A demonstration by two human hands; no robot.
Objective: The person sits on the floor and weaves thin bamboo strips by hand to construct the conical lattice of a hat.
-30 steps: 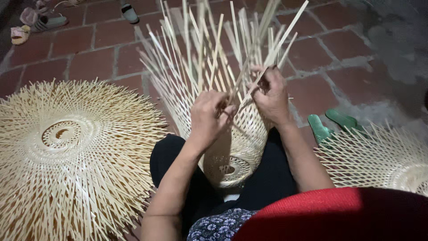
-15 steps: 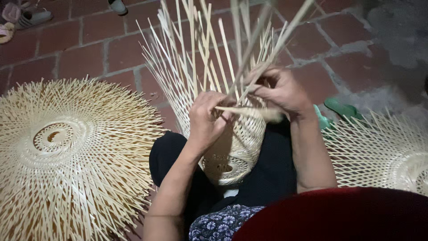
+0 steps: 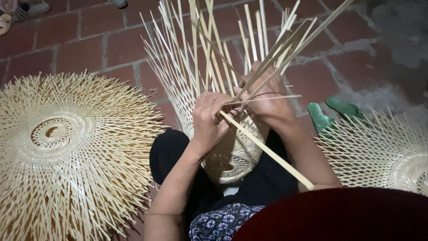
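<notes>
Brick floor (image 3: 89, 40), red pavers, carries everything in view.

Large woven bamboo disc (image 3: 67, 151) lies flat on the floor to the person's left, open spiral centre, strip ends splayed all round. A second woven piece (image 3: 383, 151), same make, lies at right, partly cut by the frame edge. Pair of green sandals (image 3: 334, 114) just beyond it, near the right forearm.

Half-woven bamboo basket (image 3: 232, 156) sits in the person's lap between dark trouser legs, woven base toward the body, unwoven uprights (image 3: 196, 53) fanning up and away from the camera.

Left hand (image 3: 211, 120): fingers curled shut around a group of uprights at the weave edge, thumb pressing on top. Right hand (image 3: 267, 105): closed too, pinching thin strips among the uprights just beside the left hand; the exact finger contact is hidden behind the strips.

Loose flat bamboo strip (image 3: 267, 151): long axis runs diagonally, from the gap between the two hands down and right across the basket wall, over the right forearm, its free end near the red shape at the bottom of the frame. Its upper end meets the left hand's fingertips; the left hand is nearer that working end, while the right forearm lies under the trailing length.
</notes>
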